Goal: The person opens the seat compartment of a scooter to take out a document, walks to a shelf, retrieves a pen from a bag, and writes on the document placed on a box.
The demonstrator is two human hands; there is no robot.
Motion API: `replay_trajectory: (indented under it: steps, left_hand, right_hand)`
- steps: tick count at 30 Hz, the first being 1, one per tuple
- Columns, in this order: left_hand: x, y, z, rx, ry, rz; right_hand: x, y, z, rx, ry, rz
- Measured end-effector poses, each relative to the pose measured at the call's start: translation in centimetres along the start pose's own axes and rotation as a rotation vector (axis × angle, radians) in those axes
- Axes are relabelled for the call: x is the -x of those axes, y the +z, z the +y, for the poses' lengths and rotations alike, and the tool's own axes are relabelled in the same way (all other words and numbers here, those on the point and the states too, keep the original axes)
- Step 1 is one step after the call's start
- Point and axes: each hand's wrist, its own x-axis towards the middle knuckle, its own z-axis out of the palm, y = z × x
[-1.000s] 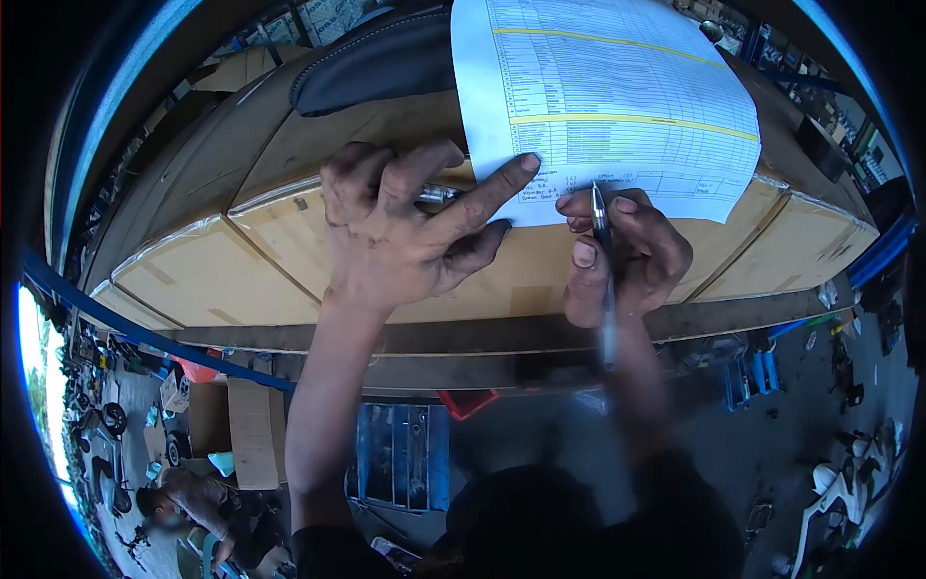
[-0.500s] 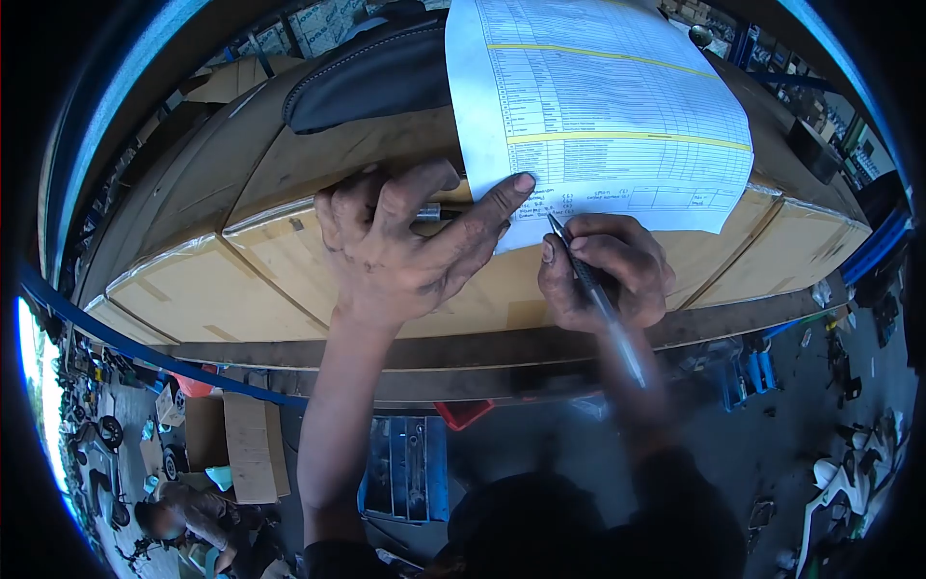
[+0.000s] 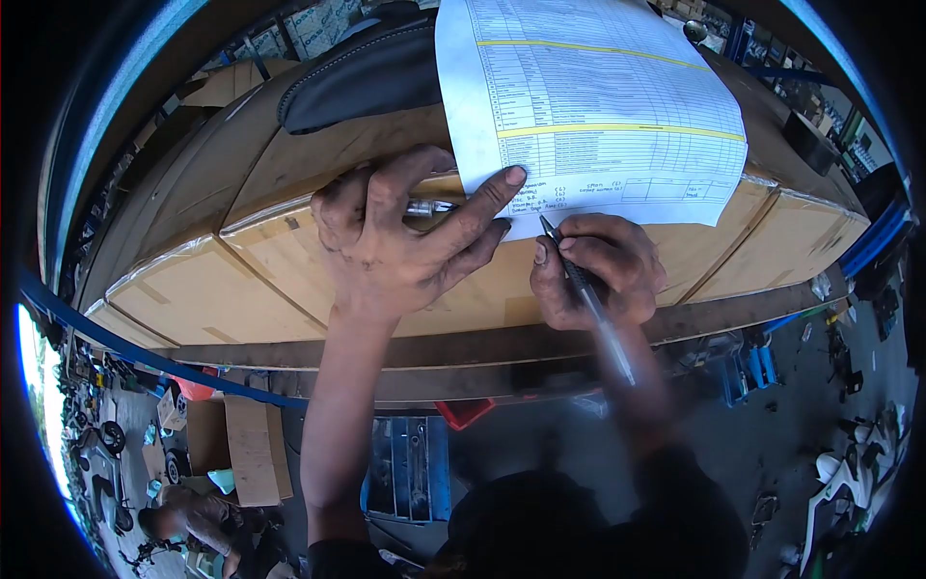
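Note:
My right hand (image 3: 603,272) grips a pen (image 3: 590,301), its tip touching the lower edge of a printed sheet (image 3: 598,106). The sheet has a table with yellow highlighted lines and handwriting near the bottom. My left hand (image 3: 395,236) presses the sheet's lower left corner with a stretched finger. Its other fingers curl around a small silver cylindrical piece (image 3: 429,206), partly hidden, whose kind I cannot make out. Under both hands lie taped cardboard boxes (image 3: 275,280). A black stitched seat (image 3: 362,77) rests on the boxes, left of the sheet.
A black tape roll (image 3: 812,143) lies on the boxes at the right. Below are an open carton (image 3: 256,449), a blue tray (image 3: 410,468), a red container (image 3: 465,413) and white body panels (image 3: 844,482). A person (image 3: 198,521) is at the lower left. Blue rack beams (image 3: 154,352) frame the boxes.
Both hands, the pen and the sheet appear slightly further left. The pen tip stays by the handwriting at the sheet's lower edge, and more of that writing shows clearly.

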Motion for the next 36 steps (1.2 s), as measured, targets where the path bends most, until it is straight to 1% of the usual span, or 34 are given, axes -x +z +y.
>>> replay_trajectory:
  steps: [4,7,9,13,15,19,21,25,28,30,33,34,36]
  left_hand:
    - [-0.1,0.4,0.0,-0.012,0.022,0.037]
    - [-0.2,0.2,0.1,-0.008,-0.003,0.011]
    - [-0.2,0.1,0.2,-0.050,-0.029,0.009]
    - [-0.2,0.0,0.0,-0.045,-0.003,-0.001]
    - [-0.1,0.1,0.0,-0.031,-0.004,-0.036]
    - [-0.6,-0.1,0.0,-0.047,0.003,-0.023]
    - [-0.8,-0.5,0.0,-0.056,0.016,-0.077]
    - [-0.8,-0.2,-0.4,-0.010,0.034,-0.081]
    - [-0.8,-0.1,-0.3,-0.002,0.002,-0.065]
    - [-0.7,-0.2,-0.1,-0.062,-0.008,-0.087]
    - [-0.6,-0.3,0.0,-0.057,-0.021,-0.102]
    - [-0.6,-0.2,0.0,-0.060,-0.028,-0.101]
    - [-0.6,-0.3,0.0,-0.058,-0.049,-0.113]
  right_hand:
    - [-0.4,-0.5,-0.7,-0.010,0.009,-0.012]
    - [-0.8,-0.5,-1.0,-0.049,0.009,-0.044]
    - [-0.9,-0.1,-1.1,-0.064,-0.007,0.025]
    - [-0.9,0.2,-0.5,-0.017,0.002,0.024]
    - [-0.5,0.4,-0.3,-0.037,0.047,0.060]
    - [-0.7,0.3,-0.7,-0.060,0.061,0.007]
    - [-0.8,0.3,-0.8,-0.059,0.058,-0.017]
    - [-0.8,0.3,-0.6,-0.074,0.071,-0.021]
    - [-0.7,0.4,-0.5,-0.065,0.067,-0.018]
    - [-0.7,0.3,-0.5,-0.075,0.066,-0.024]
    - [-0.9,-0.1,-0.7,-0.100,0.082,-0.062]
    - [-1.0,-0.2,-0.7,-0.105,0.080,-0.067]
    - [-1.0,-0.2,-0.8,-0.084,-0.034,-0.029]
